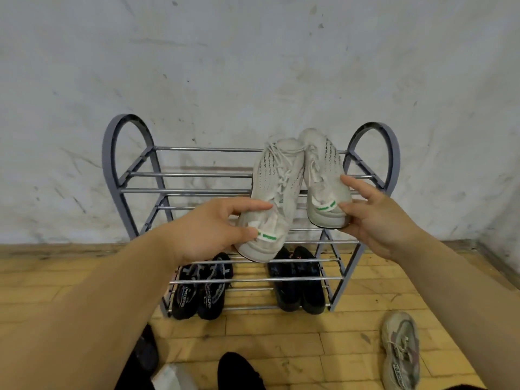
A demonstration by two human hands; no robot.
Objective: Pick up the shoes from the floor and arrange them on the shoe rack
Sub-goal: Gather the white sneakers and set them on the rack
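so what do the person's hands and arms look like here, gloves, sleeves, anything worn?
Nothing worn that shows. The left hand and right hand are bare: no gloves, rings or watch visible. Both forearms are bare from wrist to the frame edge, with no sleeve in view. No markings or straps can be seen on either.

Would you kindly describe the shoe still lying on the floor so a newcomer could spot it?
Start at the grey metal shoe rack against the wall, then look to the wooden floor at its lower right. The beige chunky sneaker lies there alone, off the rack.
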